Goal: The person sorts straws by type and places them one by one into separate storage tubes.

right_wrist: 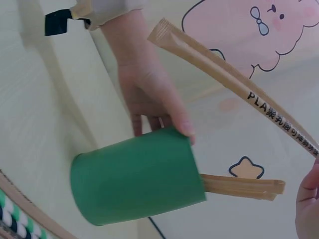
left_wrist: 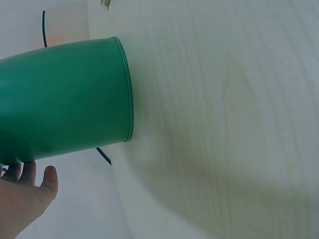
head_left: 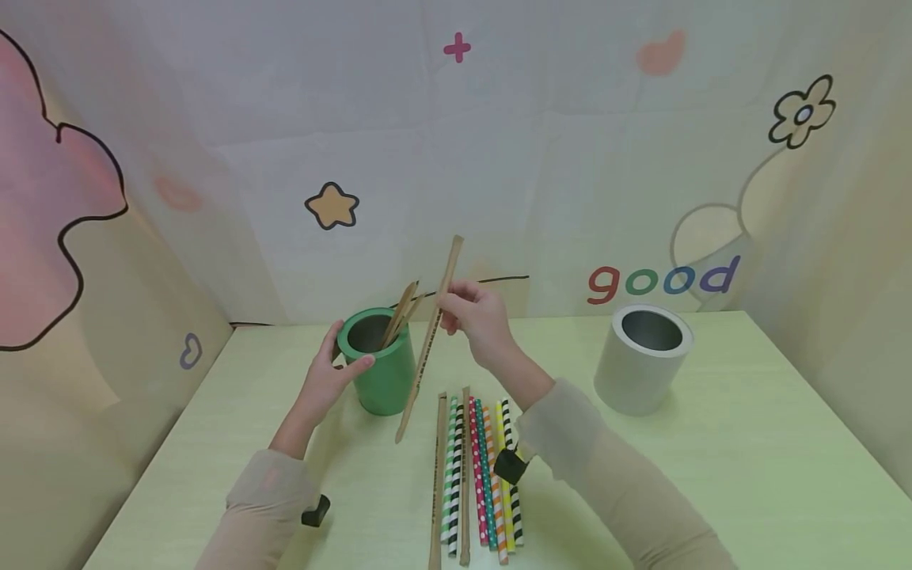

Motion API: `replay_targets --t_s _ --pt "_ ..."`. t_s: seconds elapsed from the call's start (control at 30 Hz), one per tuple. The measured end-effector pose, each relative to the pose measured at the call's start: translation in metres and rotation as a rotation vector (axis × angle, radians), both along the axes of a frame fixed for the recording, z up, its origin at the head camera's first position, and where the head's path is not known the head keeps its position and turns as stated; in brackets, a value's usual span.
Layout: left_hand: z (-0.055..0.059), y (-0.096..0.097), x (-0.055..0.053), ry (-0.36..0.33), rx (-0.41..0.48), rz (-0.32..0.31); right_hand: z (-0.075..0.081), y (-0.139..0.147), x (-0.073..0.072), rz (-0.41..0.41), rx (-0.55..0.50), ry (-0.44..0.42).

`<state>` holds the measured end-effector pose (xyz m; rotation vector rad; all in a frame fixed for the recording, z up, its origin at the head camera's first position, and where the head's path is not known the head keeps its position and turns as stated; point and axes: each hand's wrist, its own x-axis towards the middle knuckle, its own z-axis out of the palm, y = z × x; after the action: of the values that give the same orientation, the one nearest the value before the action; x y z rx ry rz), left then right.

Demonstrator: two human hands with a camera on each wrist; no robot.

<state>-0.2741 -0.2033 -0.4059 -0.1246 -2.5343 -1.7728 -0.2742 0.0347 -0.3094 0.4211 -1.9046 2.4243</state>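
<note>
On the pale surface point(head_left: 748, 443), there's a green cup point(head_left: 385, 384) and, well off to its right, a white cup point(head_left: 634, 376). Mixed straws point(head_left: 478, 475) lie lined up in front and right of the green one. As for hands, the left hand point(head_left: 329, 384) has thumb and fingers gripping its rim and side, while the right hand point(head_left: 480, 321) pinches one wrapped straw point(head_left: 428, 340), tilted near its right side. A few wrapped ones point(head_left: 399, 313) poke out of it.
</note>
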Motion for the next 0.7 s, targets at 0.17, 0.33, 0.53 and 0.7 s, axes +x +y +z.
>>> replay_targets --t_s 0.17,0.33,0.53,0.7 --pt "0.0 0.0 0.0 0.009 0.006 -0.009 0.02 0.0 -0.003 -0.038 -0.001 0.1" --pt "-0.001 -0.001 0.0 0.011 -0.002 -0.005 0.031 0.001 -0.007 -0.096 0.034 0.166" --pt "-0.002 -0.001 -0.001 0.017 -0.003 -0.003 0.025 0.002 -0.013 -0.173 0.12 0.212" --pt "-0.001 -0.001 0.0 0.014 -0.002 -0.001 0.01 0.0 -0.016 -0.214 0.231 0.246"
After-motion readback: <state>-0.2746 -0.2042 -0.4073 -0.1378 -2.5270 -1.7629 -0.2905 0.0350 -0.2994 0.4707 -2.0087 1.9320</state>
